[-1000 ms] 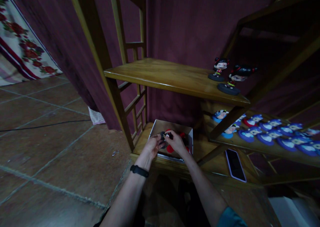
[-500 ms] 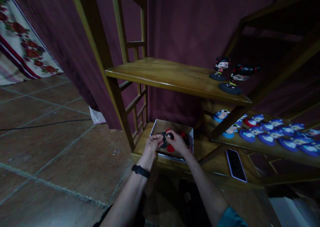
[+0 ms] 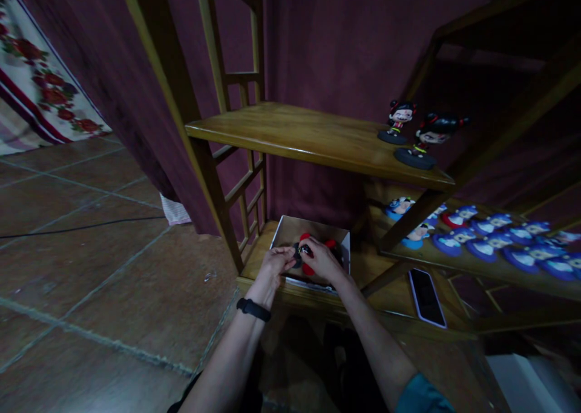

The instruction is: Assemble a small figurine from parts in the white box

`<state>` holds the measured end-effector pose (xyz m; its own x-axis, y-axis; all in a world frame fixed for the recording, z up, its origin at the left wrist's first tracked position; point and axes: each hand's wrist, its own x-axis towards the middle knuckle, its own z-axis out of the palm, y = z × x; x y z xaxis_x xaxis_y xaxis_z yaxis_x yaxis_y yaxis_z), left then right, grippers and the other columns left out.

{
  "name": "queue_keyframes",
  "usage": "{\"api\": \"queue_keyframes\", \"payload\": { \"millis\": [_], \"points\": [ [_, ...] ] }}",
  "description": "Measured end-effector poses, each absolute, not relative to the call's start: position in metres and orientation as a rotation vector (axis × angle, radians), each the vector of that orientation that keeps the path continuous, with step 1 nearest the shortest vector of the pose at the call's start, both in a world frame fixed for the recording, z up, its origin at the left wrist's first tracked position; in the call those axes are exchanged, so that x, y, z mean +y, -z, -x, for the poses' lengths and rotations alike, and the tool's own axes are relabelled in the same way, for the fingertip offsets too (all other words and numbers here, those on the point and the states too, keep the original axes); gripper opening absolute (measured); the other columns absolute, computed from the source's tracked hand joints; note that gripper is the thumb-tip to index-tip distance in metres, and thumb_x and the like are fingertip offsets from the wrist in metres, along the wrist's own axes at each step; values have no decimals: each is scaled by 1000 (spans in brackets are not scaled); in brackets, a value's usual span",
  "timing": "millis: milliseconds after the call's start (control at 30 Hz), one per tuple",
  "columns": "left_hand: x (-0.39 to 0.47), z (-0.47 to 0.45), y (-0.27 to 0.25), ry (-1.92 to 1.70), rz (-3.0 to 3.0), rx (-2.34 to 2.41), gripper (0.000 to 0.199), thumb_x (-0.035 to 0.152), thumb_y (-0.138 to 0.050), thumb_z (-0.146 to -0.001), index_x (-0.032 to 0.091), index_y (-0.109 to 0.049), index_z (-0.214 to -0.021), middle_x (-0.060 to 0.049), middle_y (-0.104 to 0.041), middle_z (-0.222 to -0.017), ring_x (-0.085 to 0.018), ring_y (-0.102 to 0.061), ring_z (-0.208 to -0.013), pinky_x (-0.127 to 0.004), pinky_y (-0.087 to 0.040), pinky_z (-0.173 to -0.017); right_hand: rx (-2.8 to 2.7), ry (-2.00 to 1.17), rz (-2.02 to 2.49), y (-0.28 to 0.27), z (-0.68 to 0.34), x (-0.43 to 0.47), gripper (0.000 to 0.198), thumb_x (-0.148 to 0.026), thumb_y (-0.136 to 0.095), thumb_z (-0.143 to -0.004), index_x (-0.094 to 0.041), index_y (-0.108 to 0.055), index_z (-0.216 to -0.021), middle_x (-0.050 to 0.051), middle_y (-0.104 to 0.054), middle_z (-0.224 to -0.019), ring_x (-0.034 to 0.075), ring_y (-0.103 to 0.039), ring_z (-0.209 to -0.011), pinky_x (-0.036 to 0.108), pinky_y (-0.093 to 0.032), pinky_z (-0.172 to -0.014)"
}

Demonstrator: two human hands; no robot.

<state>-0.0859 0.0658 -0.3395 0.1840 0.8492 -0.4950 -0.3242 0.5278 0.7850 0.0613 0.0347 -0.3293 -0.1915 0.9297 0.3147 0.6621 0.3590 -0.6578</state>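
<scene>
Over an open cardboard box (image 3: 313,224) on the lowest shelf, both my hands meet around a small black-haired figurine (image 3: 305,250) with a dark round base (image 3: 297,257). My left hand (image 3: 278,261) pinches the base at its edge. The fingers of my right hand (image 3: 320,258) are closed around the figurine's head, hiding much of it. Beneath my hands, red pieces (image 3: 307,269) lie in the box; their full shape is covered.
Two black-haired figurines (image 3: 399,119) stand at the right end of the upper wooden shelf (image 3: 290,128). Several blue-and-white figurines (image 3: 485,243) fill the shelf at right. A phone (image 3: 427,298) lies below them. Wooden posts (image 3: 206,189) frame the left; a cable (image 3: 91,226) crosses the tiled floor.
My right fingers have shifted slightly over the figurine's head and cover more of it. My left hand still pinches the base. The whole view has moved a little.
</scene>
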Motion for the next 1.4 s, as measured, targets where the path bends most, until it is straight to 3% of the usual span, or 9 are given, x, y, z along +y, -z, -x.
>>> {"api": "queue_keyframes", "payload": {
  "millis": [600,1400],
  "points": [
    [65,72,347,-1021,-688,1060,15,18,-74,-57,9,-64,-64,-3,-61,-57,-8,-55,-50,-21,-49,-54,-1808,-475,1514,345,-63,42,15,-17,-49,-71,-22,-50,-86,-1,-57,-79,16,-53,-74,27,-40,-69],
    [60,79,345,-950,-626,1124,10,5,-70,-61,10,-61,-60,-3,-60,-56,-10,-58,-55,-27,-54,-59,-1974,-613,1360,331,-67,36,14,-14,-49,-70,-20,-56,-82,-2,-58,-78,13,-52,-72,24,-37,-69]
  ]
}}
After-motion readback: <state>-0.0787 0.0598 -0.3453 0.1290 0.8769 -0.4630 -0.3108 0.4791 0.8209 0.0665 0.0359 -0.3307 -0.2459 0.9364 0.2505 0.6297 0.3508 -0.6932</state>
